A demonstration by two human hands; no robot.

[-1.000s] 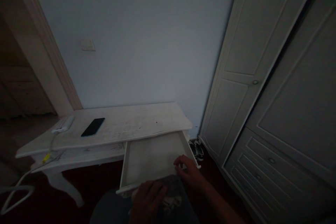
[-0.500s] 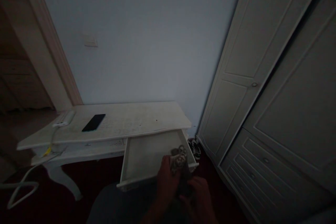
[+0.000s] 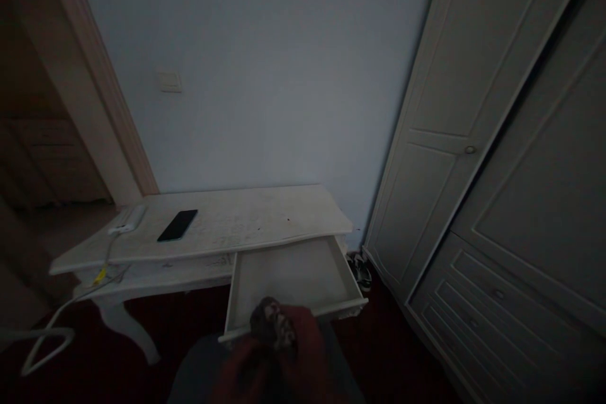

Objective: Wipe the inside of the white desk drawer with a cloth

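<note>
A small dark cloth with a pale pattern (image 3: 272, 322) is bunched up just in front of the open white drawer (image 3: 353, 293). My left hand (image 3: 239, 363) and my right hand (image 3: 310, 344) are closed around it from below, close together over my lap. The picture is dim and blurred, so the fingers are hard to make out. The drawer is pulled out from the right half of a low white table (image 3: 246, 218), and its inside looks bare.
A black phone (image 3: 177, 225) and a white power strip (image 3: 127, 218) lie on the table's left end, and a white cable (image 3: 47, 331) loops to the floor. A tall white wardrobe (image 3: 473, 139) stands at the right, shoes (image 3: 360, 268) at its foot. A door frame (image 3: 99, 95) is at the left.
My hands lifted the cloth from my lap up over the drawer's front corner, then drew it back toward me and to the left. The camera shifted slightly.
</note>
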